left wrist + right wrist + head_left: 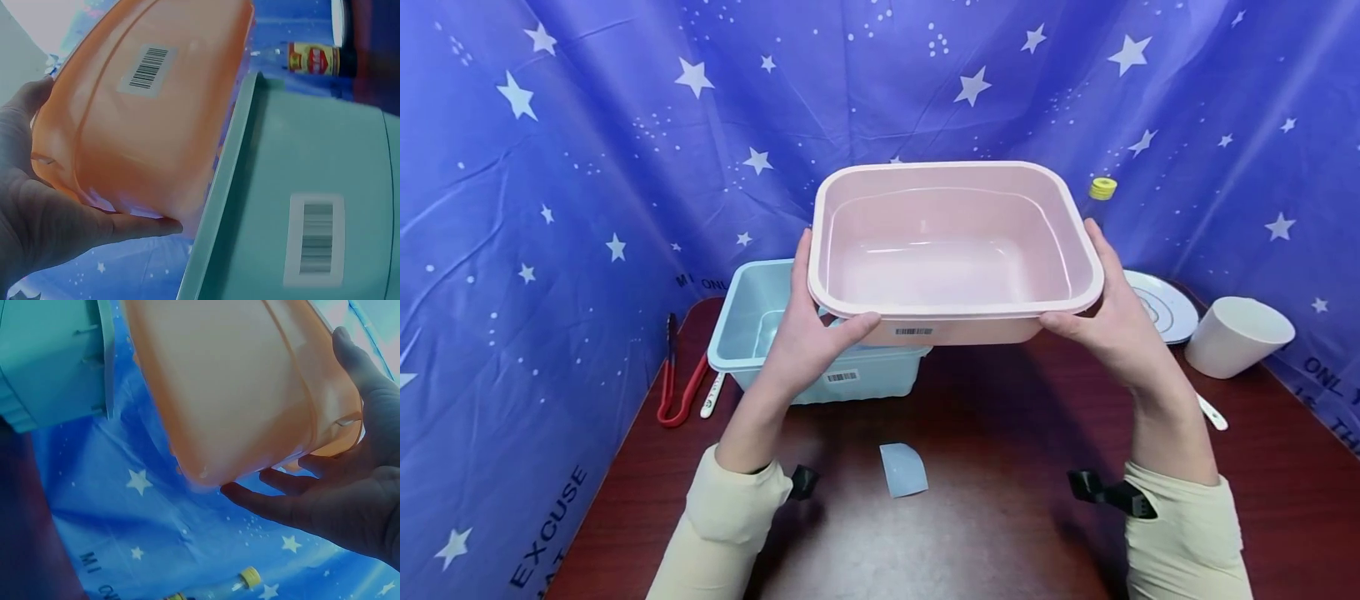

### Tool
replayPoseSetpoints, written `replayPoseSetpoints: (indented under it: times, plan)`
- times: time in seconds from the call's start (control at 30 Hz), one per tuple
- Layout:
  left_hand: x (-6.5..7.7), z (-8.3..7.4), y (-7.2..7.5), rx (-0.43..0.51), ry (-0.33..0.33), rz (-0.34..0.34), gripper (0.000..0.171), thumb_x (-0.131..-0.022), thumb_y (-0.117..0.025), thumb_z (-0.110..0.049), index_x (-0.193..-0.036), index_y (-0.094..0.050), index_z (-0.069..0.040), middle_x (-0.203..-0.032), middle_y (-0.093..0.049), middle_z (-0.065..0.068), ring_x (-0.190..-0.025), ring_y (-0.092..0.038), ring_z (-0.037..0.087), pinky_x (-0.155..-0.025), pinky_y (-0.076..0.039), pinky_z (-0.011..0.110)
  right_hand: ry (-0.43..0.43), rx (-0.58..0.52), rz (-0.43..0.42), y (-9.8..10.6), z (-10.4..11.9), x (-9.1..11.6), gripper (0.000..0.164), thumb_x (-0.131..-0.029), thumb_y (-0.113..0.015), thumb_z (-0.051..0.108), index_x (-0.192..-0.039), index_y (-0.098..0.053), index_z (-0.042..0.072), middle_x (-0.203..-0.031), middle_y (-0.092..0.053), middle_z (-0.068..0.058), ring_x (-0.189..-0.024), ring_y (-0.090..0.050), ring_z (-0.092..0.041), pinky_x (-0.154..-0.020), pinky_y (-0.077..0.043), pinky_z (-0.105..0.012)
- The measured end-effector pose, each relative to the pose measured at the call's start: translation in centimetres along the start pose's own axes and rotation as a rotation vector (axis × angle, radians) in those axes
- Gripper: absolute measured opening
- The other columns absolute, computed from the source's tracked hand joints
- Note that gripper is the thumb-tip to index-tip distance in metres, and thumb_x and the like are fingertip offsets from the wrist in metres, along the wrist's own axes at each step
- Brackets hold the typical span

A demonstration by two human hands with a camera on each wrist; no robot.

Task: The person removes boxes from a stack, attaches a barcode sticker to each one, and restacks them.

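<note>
A pink plastic basin (940, 275) is held up above the table, its open top tilted toward me. My left hand (801, 342) grips its left end, thumb on the front rim and fingers along the side. On the opposite end my right hand (1112, 329) holds it the same way. In both wrist views the basin (162, 144) looks orange from outside. Below and to the left stands a light blue basin (880, 385) on the table, partly hidden by the pink one and my left hand. Both basins carry barcode labels.
Red-handled tongs (673, 392) and a white handle (711, 397) lie left of the blue basin. A light blue flat piece (904, 470) lies in front. On the right are a plate (1172, 304), a white cup (1236, 337), another white handle (1212, 412) and a yellow-capped bottle (1102, 188).
</note>
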State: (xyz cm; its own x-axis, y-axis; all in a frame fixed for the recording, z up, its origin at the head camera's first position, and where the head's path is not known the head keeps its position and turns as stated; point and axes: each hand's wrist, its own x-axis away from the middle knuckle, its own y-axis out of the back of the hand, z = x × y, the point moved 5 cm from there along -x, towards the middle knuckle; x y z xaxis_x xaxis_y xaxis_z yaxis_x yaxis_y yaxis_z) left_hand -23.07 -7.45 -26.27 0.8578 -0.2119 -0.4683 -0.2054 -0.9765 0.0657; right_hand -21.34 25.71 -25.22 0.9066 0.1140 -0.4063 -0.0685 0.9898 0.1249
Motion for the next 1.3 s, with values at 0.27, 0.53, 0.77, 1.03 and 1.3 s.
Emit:
replayPoseSetpoints:
  times: [0.27, 0.53, 0.77, 1.03, 1.3]
  plan:
    - [0.4, 0.4, 2.7, -0.014, 0.018, -0.007, 0.115, -0.082, -0.081, -0.017, -0.162, 0.0, -0.028, -0.164, -0.017, 0.006, -0.138, -0.037, 0.04, -0.099, -0.049, 0.048, -0.008, 0.003, 0.019, -2.7, -0.4, -1.2, 0.115, -0.078, -0.076, -0.008, -0.164, -0.004, 0.018, -0.167, -0.01, -0.009, -0.142, -0.026, -0.03, -0.103, -0.035, -0.016]
    - [0.7, 0.7, 4.9, -0.065, 0.061, -0.042, 0.114, -0.083, -0.079, -0.015, -0.163, 0.002, -0.026, -0.163, -0.017, 0.003, -0.139, -0.036, 0.037, -0.096, -0.052, 0.042, -0.037, 0.006, 0.047, -4.7, -0.8, -2.3, 0.115, -0.079, -0.077, -0.005, -0.164, -0.003, 0.019, -0.166, -0.014, -0.006, -0.142, -0.028, -0.03, -0.104, -0.036, -0.021]
    - [0.8, 0.5, 7.0, -0.079, 0.036, -0.068, 0.111, -0.082, -0.079, -0.015, -0.163, -0.004, -0.026, -0.16, -0.024, 0.006, -0.137, -0.038, 0.037, -0.097, -0.051, 0.038, -0.038, 0.06, 0.058, -6.6, -1.0, -3.3, 0.117, -0.08, -0.08, 0.002, -0.163, -0.001, 0.02, -0.167, -0.009, -0.004, -0.144, -0.025, -0.025, -0.116, -0.024, -0.035]
    - [1.2, 0.5, 9.5, -0.125, 0.099, -0.09, 0.109, -0.085, -0.076, -0.012, -0.163, 0.0, -0.026, -0.161, -0.022, 0.005, -0.139, -0.036, 0.035, -0.106, -0.043, 0.049, -0.022, 0.062, 0.064, -8.9, -1.6, -4.4, 0.12, -0.077, -0.084, 0.007, -0.164, -0.002, 0.02, -0.167, -0.012, -0.004, -0.145, -0.024, -0.022, -0.118, -0.02, -0.039]
    - [1.3, 0.0, 11.4, -0.075, 0.083, -0.07, 0.108, -0.085, -0.073, -0.003, -0.163, 0.0, -0.02, -0.162, -0.019, 0.009, -0.14, -0.031, 0.038, -0.097, -0.046, 0.027, -0.001, 0.082, 0.066, -11.0, -1.8, -4.5, 0.118, -0.079, -0.086, 0.016, -0.163, -0.003, 0.02, -0.166, -0.017, -0.004, -0.144, -0.031, -0.026, -0.118, -0.021, -0.038]
